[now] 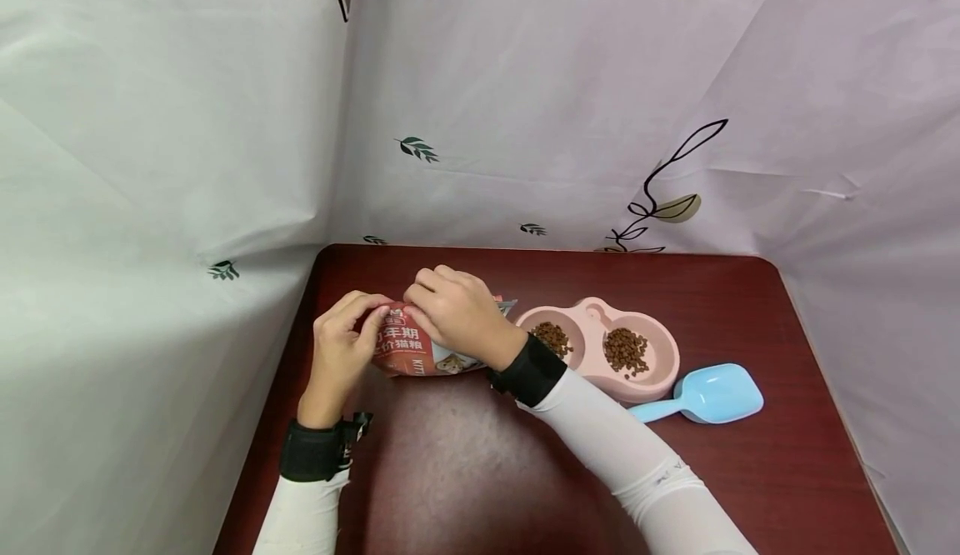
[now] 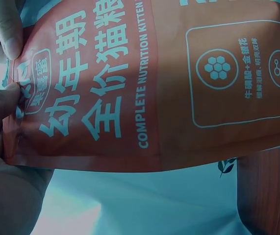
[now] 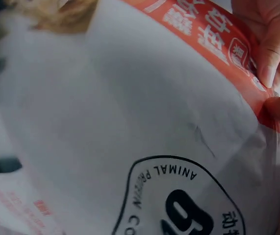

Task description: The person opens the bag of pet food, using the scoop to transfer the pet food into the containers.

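A red, orange and white cat food bag [image 1: 401, 353] lies on its side on the table, its printed face toward me. My left hand [image 1: 341, 342] pinches the edge at its left end between thumb and fingers. Close beside it, my right hand [image 1: 459, 312] reaches across the bag and pinches the same edge. Both thumbs press near the red corner in the left wrist view, where the orange panel of the bag [image 2: 171, 93] fills most of the picture. The right wrist view shows the bag's white panel [image 3: 100, 103] and the pinched edge at right.
Right of the bag stands a pink double bowl [image 1: 594, 334] with brown kibble [image 1: 626, 350] in both hollows. A light blue scoop [image 1: 722, 393] lies beside it, its handle partly behind my right sleeve. Patterned white cloth [image 1: 525, 105] rises behind the dark red table [image 1: 787, 455].
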### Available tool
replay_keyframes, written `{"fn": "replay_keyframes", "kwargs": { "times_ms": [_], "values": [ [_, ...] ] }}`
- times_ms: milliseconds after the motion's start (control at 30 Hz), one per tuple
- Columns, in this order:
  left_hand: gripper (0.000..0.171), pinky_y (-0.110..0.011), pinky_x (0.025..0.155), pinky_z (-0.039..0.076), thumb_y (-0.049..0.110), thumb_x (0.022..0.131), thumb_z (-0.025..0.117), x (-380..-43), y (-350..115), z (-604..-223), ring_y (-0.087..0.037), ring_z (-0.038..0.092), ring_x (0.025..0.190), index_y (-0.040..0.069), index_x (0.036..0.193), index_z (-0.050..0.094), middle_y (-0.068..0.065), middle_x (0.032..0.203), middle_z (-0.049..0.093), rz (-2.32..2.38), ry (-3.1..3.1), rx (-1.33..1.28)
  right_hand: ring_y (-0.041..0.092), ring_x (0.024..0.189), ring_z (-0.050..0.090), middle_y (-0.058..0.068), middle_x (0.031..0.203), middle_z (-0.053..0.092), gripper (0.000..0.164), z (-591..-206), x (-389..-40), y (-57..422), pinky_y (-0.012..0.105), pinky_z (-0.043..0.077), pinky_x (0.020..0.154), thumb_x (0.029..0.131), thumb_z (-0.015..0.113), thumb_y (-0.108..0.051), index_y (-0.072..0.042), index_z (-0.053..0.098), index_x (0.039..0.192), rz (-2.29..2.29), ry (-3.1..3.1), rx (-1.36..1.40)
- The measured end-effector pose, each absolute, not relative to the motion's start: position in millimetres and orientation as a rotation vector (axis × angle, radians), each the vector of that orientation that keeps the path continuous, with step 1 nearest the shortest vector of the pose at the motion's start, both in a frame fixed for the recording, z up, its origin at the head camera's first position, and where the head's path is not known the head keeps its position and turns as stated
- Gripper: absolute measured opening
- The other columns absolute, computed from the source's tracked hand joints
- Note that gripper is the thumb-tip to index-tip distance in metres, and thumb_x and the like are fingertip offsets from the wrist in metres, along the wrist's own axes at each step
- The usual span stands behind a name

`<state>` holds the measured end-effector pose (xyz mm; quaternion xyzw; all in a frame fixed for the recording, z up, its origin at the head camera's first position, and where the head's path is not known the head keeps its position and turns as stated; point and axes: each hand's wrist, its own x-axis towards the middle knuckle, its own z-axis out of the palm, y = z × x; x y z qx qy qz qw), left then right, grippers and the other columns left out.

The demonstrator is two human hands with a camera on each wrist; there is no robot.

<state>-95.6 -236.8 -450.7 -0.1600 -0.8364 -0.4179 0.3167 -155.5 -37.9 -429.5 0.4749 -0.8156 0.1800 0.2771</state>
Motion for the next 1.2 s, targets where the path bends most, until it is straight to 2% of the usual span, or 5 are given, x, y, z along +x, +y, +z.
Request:
{"fn": "replay_keyframes", "kwargs": {
  "times_ms": [500, 700, 900, 1100, 1200],
  "values": [
    [0.010, -0.016, 0.083, 0.049, -0.005, 0.090, 0.075, -98, -234, -453, -0.021, 0.069, 0.085, 0.001, 0.098, 0.077, -0.009, 0.092, 0.074, -1.080, -2.191, -0.422, 0.014, 0.078, 0.057, -0.004, 0.089, 0.066, 0.010, -431, -156, -45, 0.026, 0.051, 0.070, 0.098, 0.070, -0.018, -0.016, 0.076, 0.090, 0.495, -2.149, 1.246],
    [0.041, -0.013, 0.086, 0.049, -0.009, 0.086, 0.078, -97, -235, -457, -0.027, 0.068, 0.093, -0.002, 0.125, 0.068, -0.017, 0.114, 0.070, -1.137, -2.150, -0.350, 0.015, 0.080, 0.058, -0.003, 0.094, 0.067, 0.012, -434, -154, -41, 0.025, 0.052, 0.071, 0.100, 0.070, -0.026, -0.017, 0.077, 0.100, 0.410, -2.156, 1.216],
    [0.072, -0.011, 0.090, 0.048, -0.012, 0.079, 0.083, -93, -238, -468, -0.033, 0.069, 0.098, -0.005, 0.143, 0.049, -0.021, 0.117, 0.068, -1.238, -2.168, -0.290, 0.017, 0.089, 0.062, -0.002, 0.101, 0.071, 0.022, -434, -150, -17, 0.029, 0.053, 0.075, 0.098, 0.072, -0.032, -0.015, 0.076, 0.110, 0.370, -2.242, 1.183],
    [0.084, -0.022, 0.103, 0.044, -0.018, 0.073, 0.083, -90, -243, -473, -0.037, 0.063, 0.109, -0.008, 0.146, 0.041, -0.027, 0.125, 0.063, -1.263, -2.123, -0.307, 0.021, 0.091, 0.062, 0.002, 0.104, 0.070, 0.029, -431, -153, 24, 0.034, 0.051, 0.077, 0.095, 0.075, -0.033, -0.010, 0.074, 0.112, 0.473, -2.295, 1.213],
    [0.078, -0.024, 0.106, 0.043, -0.018, 0.078, 0.076, -86, -246, -468, -0.038, 0.062, 0.112, -0.011, 0.146, 0.040, -0.030, 0.130, 0.061, -1.267, -2.107, -0.323, 0.023, 0.093, 0.063, 0.005, 0.105, 0.071, 0.029, -432, -154, 53, 0.036, 0.052, 0.080, 0.095, 0.075, -0.029, -0.007, 0.074, 0.112, 0.562, -2.291, 1.197]
  ]
}}
